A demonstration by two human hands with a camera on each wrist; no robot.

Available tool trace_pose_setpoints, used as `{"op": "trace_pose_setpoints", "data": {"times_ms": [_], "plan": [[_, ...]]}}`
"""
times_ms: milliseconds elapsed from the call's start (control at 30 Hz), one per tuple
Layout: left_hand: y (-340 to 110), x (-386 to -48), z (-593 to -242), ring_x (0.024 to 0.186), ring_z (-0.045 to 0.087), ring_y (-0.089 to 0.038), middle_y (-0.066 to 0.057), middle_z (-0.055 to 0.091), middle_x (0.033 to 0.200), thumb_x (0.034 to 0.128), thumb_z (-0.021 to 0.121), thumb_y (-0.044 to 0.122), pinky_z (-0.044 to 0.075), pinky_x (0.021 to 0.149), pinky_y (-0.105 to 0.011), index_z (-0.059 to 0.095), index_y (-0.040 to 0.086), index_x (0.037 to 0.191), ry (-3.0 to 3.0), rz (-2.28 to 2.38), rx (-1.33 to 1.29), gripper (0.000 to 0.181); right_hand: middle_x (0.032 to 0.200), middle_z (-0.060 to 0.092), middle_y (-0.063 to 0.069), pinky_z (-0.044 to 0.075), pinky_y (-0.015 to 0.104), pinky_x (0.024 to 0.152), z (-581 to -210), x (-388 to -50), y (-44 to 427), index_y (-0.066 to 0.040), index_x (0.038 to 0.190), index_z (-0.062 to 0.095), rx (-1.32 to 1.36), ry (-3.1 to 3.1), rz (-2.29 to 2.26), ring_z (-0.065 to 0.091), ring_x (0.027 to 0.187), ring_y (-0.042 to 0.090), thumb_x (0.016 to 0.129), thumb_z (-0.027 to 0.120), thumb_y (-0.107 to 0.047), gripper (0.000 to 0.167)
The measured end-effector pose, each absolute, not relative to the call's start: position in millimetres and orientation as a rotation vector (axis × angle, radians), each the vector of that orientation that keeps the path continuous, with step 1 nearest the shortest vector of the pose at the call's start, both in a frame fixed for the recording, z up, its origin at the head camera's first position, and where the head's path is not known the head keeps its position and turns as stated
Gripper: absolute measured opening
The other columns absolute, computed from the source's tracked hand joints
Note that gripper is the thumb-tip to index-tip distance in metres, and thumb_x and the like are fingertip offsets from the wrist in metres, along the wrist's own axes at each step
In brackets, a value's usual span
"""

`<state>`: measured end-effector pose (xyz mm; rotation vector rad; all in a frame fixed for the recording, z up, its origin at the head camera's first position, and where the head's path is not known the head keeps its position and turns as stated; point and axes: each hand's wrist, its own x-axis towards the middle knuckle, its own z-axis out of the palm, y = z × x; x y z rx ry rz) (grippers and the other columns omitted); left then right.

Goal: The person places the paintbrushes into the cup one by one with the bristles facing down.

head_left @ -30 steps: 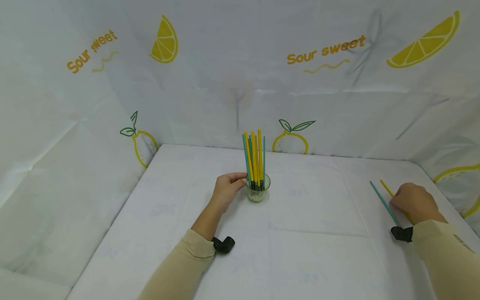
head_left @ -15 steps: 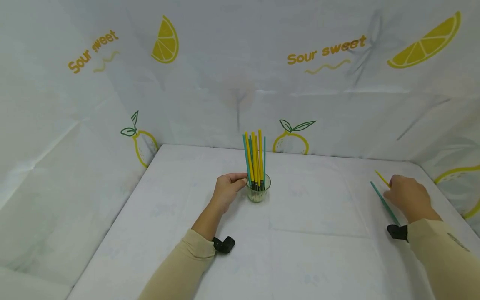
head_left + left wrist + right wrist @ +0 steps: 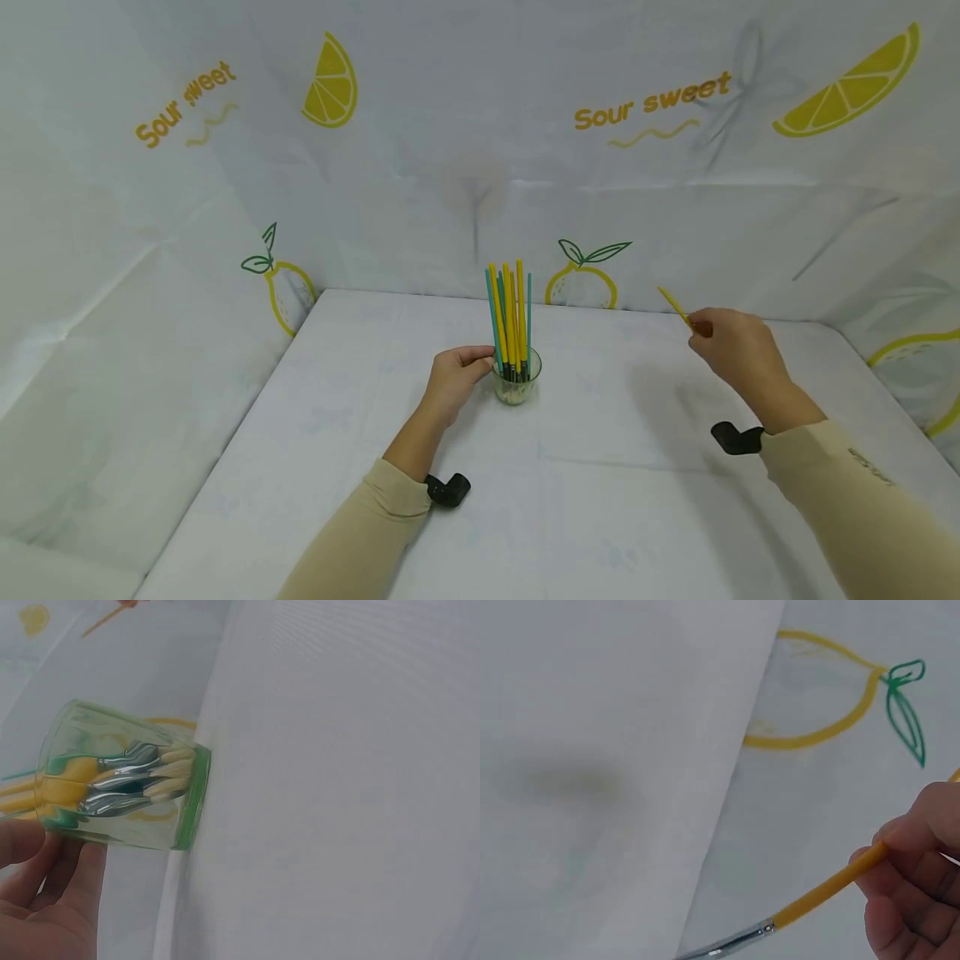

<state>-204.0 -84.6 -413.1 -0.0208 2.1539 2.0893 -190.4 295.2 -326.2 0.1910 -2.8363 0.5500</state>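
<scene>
Near the table's middle stands a clear, green-tinted glass [image 3: 514, 397], upright. Several yellow and teal paintbrushes [image 3: 508, 321] stand in it; in the left wrist view their pale bristles [image 3: 169, 789] point down to its base. My left hand [image 3: 452, 379] holds the glass by its left side near the rim, thumb and fingers against it. On the right, my right hand [image 3: 738, 346] pinches a yellow paintbrush [image 3: 829, 891] above the table. The brush's metal ferrule [image 3: 731, 943] shows in the right wrist view; its bristles are out of frame.
A white cloth covers the table [image 3: 600, 533]. Behind it hangs a white backdrop [image 3: 450, 167] printed with lemons and lettering. A black wrist camera [image 3: 447, 490] sits at the left cuff and another camera [image 3: 737, 438] at the right cuff.
My right hand has lifted the yellow paintbrush off the table and moved left and away from me. The teal paintbrush beside it is now out of sight, where my arm lies. My left hand stays put.
</scene>
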Motion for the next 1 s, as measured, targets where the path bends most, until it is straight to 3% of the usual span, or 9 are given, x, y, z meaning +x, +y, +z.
{"op": "trace_pose_setpoints", "data": {"times_ms": [233, 333, 467, 1000], "plan": [[-84.9, -188.8, -386.4, 0.105, 0.062, -0.015, -0.014, 0.067, 0.119, 0.0956, 0.061, 0.009, 0.053, 0.096, -0.033, 0.068, -0.003, 0.118, 2.181, 2.048, -0.014, 0.026, 0.095, 0.074, 0.016, 0.051, 0.03, 0.063, -308.2, -192.3, 249.4, -0.003, 0.102, 0.073, 0.163, -2.729, 0.818, 0.067, 0.085, 0.027, 0.092, 0.066, -0.023, 0.024], [-85.4, -183.0, -378.7, 0.105, 0.063, -0.015, -0.013, 0.068, 0.118, 0.0956, 0.061, 0.008, 0.053, 0.095, -0.031, 0.068, -0.004, 0.117, 2.186, 2.058, -0.002, 0.026, 0.098, 0.074, 0.013, 0.051, 0.026, 0.066, -302.2, -193.1, 232.2, -0.006, 0.103, 0.073, 0.147, -2.724, 0.969, 0.066, 0.085, 0.016, 0.092, 0.067, -0.034, 0.03], [-86.0, -180.3, -376.4, 0.105, 0.063, -0.015, -0.013, 0.068, 0.117, 0.0958, 0.061, 0.009, 0.053, 0.095, -0.031, 0.068, -0.004, 0.117, 2.19, 2.062, 0.008, 0.026, 0.097, 0.075, 0.012, 0.055, 0.022, 0.066, -297.0, -195.4, 207.3, -0.006, 0.103, 0.072, 0.177, -2.676, 1.161, 0.067, 0.078, 0.005, 0.092, 0.069, -0.036, 0.032], [-86.3, -181.4, -376.5, 0.108, 0.062, -0.017, -0.013, 0.068, 0.119, 0.0965, 0.061, 0.01, 0.052, 0.096, -0.031, 0.068, -0.002, 0.118, 2.188, 2.042, 0.017, 0.026, 0.092, 0.073, 0.01, 0.057, 0.022, 0.065, -306.1, -205.0, 131.9, -0.005, 0.101, 0.071, 0.392, -2.369, 1.458, 0.071, 0.076, 0.015, 0.091, 0.072, -0.024, 0.022]]}}
